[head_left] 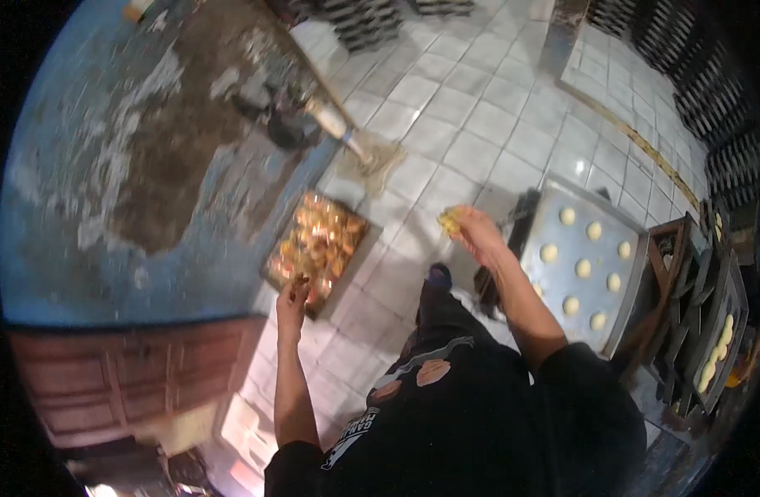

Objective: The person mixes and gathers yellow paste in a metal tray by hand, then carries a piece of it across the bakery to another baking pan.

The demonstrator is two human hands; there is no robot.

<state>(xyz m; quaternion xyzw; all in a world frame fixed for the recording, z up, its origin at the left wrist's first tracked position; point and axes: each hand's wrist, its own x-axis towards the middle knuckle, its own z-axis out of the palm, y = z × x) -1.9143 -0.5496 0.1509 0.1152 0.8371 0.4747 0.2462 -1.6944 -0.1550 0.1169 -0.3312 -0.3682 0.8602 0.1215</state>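
My left hand is at the near left edge of a metal tray filled with orange and yellow wrapped-looking pieces. Its fingers are bent together at the pieces; what they hold, if anything, is too small to tell. Over the tiled floor, my right hand is raised with its fingers closed on a small yellow piece. Right of that hand lies a large metal tray with several pale round dough balls spaced apart on it.
A worn blue wall or surface fills the left, above brown cabinet doors. A long-handled tool leans there. Dark racks with more dough stand at the right. A white plastic stool is at the lower left.
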